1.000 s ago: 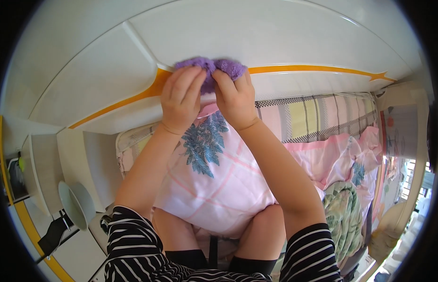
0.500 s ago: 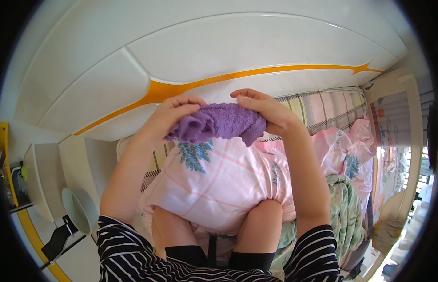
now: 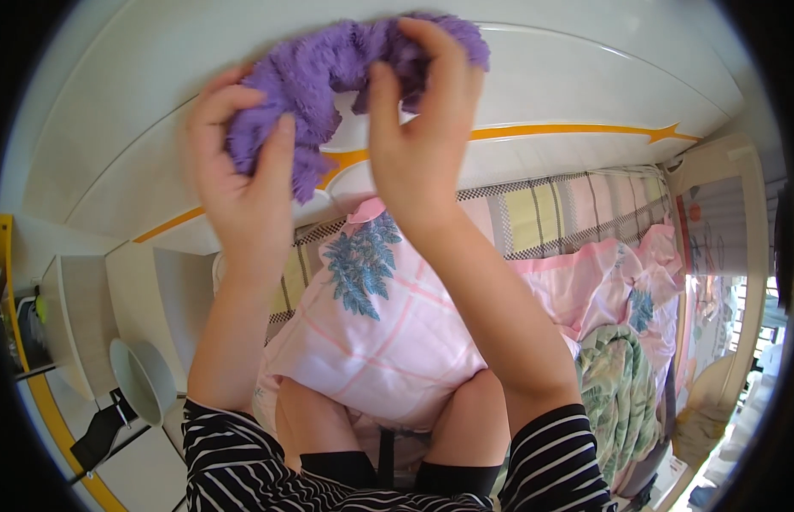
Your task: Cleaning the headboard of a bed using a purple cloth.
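Observation:
A fluffy purple cloth band is raised in front of the white wall panel, bent into an arch. At its lower left end, my left hand is closed, with the thumb on one side and the fingers on the other. My right hand grips the right end, its fingers over the pile and its thumb apart, slightly blurred. Below, a pink pillow with pale checks and a blue-green leaf print rests on my lap.
A striped plaid bed mat runs along the wall. To the right lie crumpled pink bedding and a green patterned blanket. A pale bin stands at the left, near a white cabinet.
Both hands have lifted the purple band up and to the left. It was bunched above the pillow; now it is opened into an arch with its fluffy side showing.

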Motion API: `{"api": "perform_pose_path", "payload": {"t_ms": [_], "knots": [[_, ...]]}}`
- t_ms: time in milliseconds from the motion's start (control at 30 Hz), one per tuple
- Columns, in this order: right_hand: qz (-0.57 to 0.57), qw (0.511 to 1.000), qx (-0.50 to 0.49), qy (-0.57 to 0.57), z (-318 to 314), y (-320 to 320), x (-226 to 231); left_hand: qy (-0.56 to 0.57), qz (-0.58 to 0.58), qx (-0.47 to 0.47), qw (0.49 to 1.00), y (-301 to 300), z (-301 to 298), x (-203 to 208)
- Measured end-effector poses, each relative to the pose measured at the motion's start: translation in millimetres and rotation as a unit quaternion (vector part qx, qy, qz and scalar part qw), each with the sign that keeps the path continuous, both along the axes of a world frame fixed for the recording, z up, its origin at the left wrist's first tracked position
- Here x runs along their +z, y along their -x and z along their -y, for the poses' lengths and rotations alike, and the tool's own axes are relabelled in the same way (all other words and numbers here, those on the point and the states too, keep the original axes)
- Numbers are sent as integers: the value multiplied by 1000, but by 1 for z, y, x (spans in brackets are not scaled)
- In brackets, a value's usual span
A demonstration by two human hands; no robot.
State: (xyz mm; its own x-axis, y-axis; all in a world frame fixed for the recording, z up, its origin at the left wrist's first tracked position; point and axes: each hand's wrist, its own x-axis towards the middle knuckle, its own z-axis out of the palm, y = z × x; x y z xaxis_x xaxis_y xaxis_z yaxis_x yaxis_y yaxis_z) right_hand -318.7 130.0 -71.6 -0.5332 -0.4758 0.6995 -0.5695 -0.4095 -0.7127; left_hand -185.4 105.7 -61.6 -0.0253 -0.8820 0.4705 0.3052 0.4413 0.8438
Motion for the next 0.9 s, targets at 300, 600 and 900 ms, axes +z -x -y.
{"api": "perform_pose_path", "payload": {"t_ms": [300, 600, 900], "knots": [[-217, 967, -94, 92, 37, 2, -64, 375, 444, 303, 755, 11, 15, -60], [-222, 973, -48, -42, -15, 46, -161, 385, 534, 160, 735, 38, -12, -167], [-114, 981, -57, -148, -48, 81, -188, 398, 544, 107, 731, 101, -28, -197]]}}
